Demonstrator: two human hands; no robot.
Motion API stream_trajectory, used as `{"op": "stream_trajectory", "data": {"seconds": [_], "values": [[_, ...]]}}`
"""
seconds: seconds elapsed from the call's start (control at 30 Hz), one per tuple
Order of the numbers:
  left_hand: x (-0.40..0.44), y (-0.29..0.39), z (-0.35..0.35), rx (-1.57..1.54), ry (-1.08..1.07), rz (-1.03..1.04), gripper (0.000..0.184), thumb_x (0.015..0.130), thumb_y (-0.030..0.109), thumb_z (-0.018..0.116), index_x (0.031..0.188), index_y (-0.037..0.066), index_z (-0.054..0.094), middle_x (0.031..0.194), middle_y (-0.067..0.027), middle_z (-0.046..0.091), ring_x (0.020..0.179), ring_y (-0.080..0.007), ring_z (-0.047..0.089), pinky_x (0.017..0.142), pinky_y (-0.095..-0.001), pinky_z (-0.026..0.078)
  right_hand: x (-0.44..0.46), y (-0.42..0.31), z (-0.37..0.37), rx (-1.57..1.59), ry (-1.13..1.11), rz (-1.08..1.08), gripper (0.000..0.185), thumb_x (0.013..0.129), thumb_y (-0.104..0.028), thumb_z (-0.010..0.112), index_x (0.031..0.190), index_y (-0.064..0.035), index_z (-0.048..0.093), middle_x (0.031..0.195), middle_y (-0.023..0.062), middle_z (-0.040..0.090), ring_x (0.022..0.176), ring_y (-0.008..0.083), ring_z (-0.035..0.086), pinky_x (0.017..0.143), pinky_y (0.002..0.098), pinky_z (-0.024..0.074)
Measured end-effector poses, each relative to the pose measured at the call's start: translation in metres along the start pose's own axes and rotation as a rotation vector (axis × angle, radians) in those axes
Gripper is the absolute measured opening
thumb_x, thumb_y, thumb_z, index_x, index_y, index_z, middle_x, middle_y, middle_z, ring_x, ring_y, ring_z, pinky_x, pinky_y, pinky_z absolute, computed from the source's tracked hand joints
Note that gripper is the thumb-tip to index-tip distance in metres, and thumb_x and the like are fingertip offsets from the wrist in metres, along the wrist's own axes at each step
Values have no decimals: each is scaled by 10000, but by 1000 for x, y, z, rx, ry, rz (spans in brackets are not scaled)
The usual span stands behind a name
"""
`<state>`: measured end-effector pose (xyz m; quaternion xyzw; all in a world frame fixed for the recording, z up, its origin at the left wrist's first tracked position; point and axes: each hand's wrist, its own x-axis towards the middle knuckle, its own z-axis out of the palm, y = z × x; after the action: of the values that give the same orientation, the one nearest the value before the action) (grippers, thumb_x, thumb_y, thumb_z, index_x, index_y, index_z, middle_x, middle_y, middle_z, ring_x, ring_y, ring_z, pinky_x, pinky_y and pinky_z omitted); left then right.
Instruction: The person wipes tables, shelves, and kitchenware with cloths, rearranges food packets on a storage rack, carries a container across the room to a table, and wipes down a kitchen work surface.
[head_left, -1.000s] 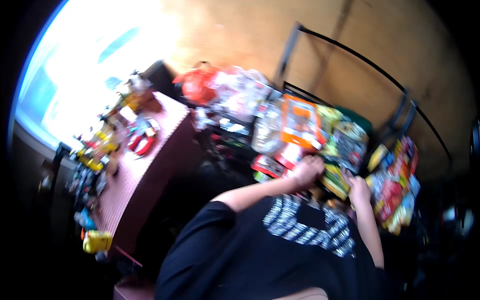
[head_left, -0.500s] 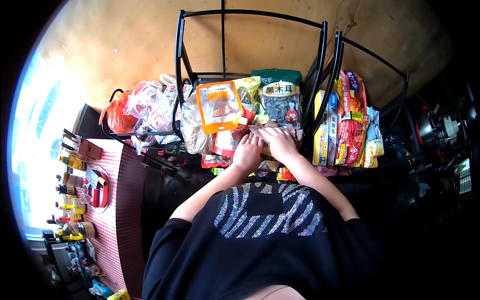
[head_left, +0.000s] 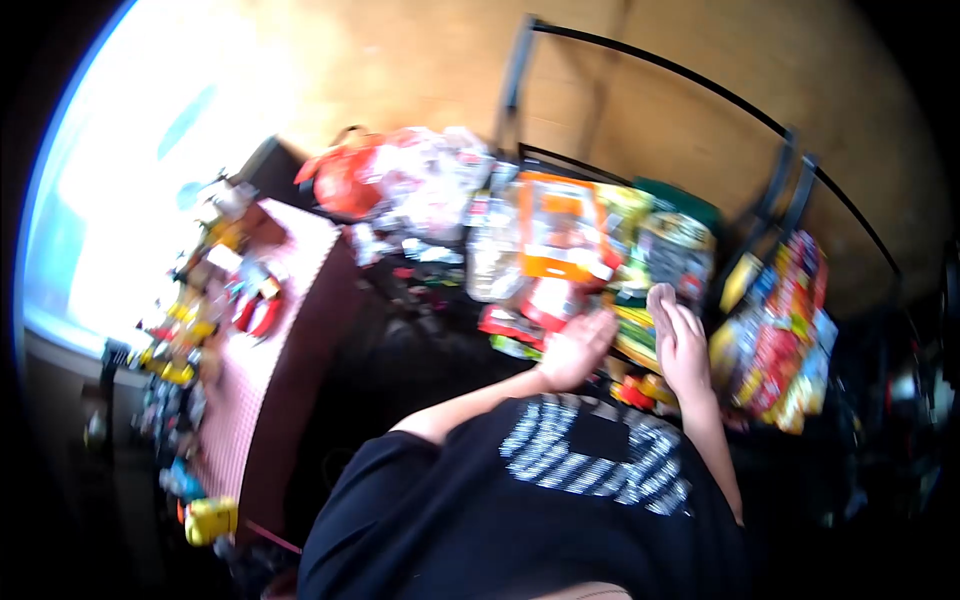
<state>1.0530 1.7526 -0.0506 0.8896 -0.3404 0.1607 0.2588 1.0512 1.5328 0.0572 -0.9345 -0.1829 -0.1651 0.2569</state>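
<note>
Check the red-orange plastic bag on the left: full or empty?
Not empty: the red-orange bag bulges out round instead of lying flat. Blur hides what's inside; can't tell if it's completely full.

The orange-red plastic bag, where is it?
In the head view, the orange-red plastic bag is left of centre, up high, directly beside the whitish plastic bags on its right.

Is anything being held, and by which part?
The right hand seems to hold a greyish-pink cloth along one side. Too blurred to tell about the left hand.
</note>
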Motion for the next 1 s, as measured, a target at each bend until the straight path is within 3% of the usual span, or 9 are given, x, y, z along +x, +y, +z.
{"op": "stream_trajectory", "data": {"seconds": [0.07, 0.13, 0.33, 0.47, 0.67, 0.8, 0.87, 0.9, 1.0], "values": [[-3, -6, 1, 13, 56, 42, 476, 809, 110, 591, 1269, -11, 583, 1366, -192, 554, 1307, -335, 505, 1104, -445, 387, 3, -13, 26, 108, -262, -75, 518, 861, -64, 575, 1376, -38, 529, 1333, 178, 564, 1226, 367, 526, 1034, 446, 406], [-4, -8, 3, 20, -58, -8, 407, 828, 151, 574, 1205, 5, 618, 1350, -177, 566, 1301, -323, 513, 1107, -442, 391, -5, -9, 46, -182, -352, -203, 528, 890, -169, 601, 1403, -71, 524, 1419, 130, 536, 1340, 274, 476, 1104, 462, 320], [-4, -2, -1, 45, -54, -41, 321, 859, 179, 544, 1110, 7, 647, 1259, -157, 629, 1243, -322, 565, 1119, -444, 388, -13, -5, 41, -226, -403, -217, 462, 895, -179, 602, 1328, -19, 574, 1418, 191, 519, 1384, 331, 417, 1145, 471, 286], [-6, -3, 6, 19, -64, -71, 382, 878, 179, 526, 1210, 11, 612, 1391, -154, 551, 1343, -295, 487, 1137, -435, 365, -17, 7, 39, -235, -459, -279, 477, 881, -168, 595, 1331, -14, 560, 1448, 180, 493, 1414, 333, 376, 1148, 475, 285], [-7, 0, 1, 5, -53, -78, 469, 909, 170, 492, 1354, 26, 530, 1489, -141, 471, 1403, -274, 425, 1144, -417, 351, -62, 37, 28, -215, -344, -213, 370, 794, -95, 647, 1153, -165, 703, 1387, 56, 553, 1092, 294, 528, 975, 427, 424], [-4, -1, -5, -40, -97, -97, 468, 916, 162, 487, 1367, 43, 529, 1500, -124, 465, 1390, -255, 444, 1129, -403, 367, -73, 46, 0, -11, -384, -146, 365, 758, -58, 689, 1120, -105, 712, 1235, 126, 560, 1052, 344, 527, 930, 410, 458], [-3, -5, -5, -76, -76, -89, 447, 915, 160, 489, 1344, 52, 560, 1474, -115, 499, 1358, -248, 482, 1107, -389, 389, -70, 54, -5, 120, -500, 138, 378, 769, 1, 663, 1143, -50, 693, 1166, 167, 553, 1052, 347, 539, 939, 409, 452], [-2, -9, -5, -92, -88, -88, 431, 915, 155, 487, 1323, 47, 577, 1454, -118, 518, 1345, -252, 495, 1100, -389, 395, -71, 57, 5, 279, -344, 198, 401, 791, 14, 636, 1192, -1, 654, 1124, 186, 535, 1030, 347, 550, 943, 419, 448], [-1, -12, 2, -117, 3, -72, 357, 862, 176, 550, 1166, 26, 663, 1330, -134, 615, 1265, -271, 564, 1065, -400, 430, -30, -8, 20, 52, -214, -263, 624, 797, -105, 697, 1376, 9, 492, 1368, 197, 454, 1223, 362, 471, 1058, 445, 370]]}}
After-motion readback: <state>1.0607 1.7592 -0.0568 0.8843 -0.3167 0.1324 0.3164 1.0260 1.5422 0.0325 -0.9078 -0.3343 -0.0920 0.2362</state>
